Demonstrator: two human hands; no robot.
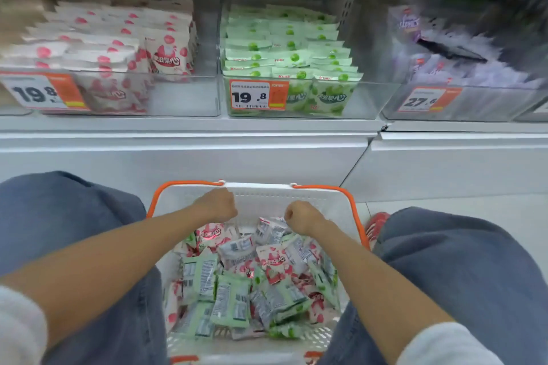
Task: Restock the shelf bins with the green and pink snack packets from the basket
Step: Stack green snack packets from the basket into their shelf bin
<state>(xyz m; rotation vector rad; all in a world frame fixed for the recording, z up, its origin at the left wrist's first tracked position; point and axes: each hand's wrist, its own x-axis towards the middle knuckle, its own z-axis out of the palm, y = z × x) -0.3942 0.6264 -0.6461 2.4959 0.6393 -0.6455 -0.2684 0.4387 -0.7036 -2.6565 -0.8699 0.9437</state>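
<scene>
Green and pink foil snack packets [237,275] lie heaped in the white plastic basket with orange handles [353,204], kept between the knees for reach. The left hand [218,204] and right hand [302,216] curl over the heap; I cannot tell what either grip holds. Above, the clear pink-packet bin [184,98] and green-packet bin [364,98] stand open-topped, seemingly unobstructed.

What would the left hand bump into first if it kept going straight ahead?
Probably the far white wall of the basket, just beyond the left hand, though depth is hard to judge.
</scene>
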